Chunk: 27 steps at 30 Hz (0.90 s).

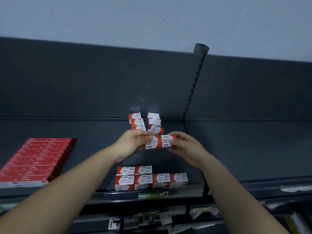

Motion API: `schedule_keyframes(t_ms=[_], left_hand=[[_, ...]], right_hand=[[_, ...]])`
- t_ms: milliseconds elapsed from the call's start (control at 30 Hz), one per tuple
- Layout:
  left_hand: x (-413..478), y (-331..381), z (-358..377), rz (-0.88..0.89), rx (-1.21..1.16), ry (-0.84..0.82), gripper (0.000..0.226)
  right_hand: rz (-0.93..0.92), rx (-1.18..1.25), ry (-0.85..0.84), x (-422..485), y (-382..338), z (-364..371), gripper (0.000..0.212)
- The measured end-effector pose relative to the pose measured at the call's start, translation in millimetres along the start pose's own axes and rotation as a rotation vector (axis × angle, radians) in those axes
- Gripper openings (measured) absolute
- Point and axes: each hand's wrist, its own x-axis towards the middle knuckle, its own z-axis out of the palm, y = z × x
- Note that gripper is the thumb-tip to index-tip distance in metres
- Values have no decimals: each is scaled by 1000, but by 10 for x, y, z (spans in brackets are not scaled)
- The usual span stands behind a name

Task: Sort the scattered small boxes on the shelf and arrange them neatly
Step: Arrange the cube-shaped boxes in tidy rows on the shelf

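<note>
At the front lip of a dark metal shelf [94, 149], just above a price label [152, 195], a front row of paper clip boxes [152, 180] is sitting squared up, four across. Two more are lying at the left end, though whether behind or on top is unclear.

Above the middle of the shelf, a person is holding a pair of paper clip boxes [160, 141] side by side and clear of the surface. The left hand [130, 142] is curling its fingers and thumb round the pair's left end, while the right hand [184, 146] is pinching the right end between thumb and fingers.

Just beyond, two rear stacks of boxes [145, 123] are standing unevenly against the back panel [101, 81]. A block of flat red boxes [37, 159] is lying well apart to the left.

The pair appears to be held together only by pressure from both ends. If either grip slackens, the seam could buckle and drop a box onto the tidy row below. A careless push forward could also topple the crooked stacks behind.
</note>
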Motion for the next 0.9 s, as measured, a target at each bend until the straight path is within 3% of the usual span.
schedule_keyframes(t_ms=[533, 900], left_hand=[[7, 60, 172, 14, -25, 21, 24], [18, 106, 254, -42, 53, -7, 21]], right_hand=[[-56, 28, 83, -152, -156, -85, 18], [-88, -189, 133, -229, -137, -196, 19]])
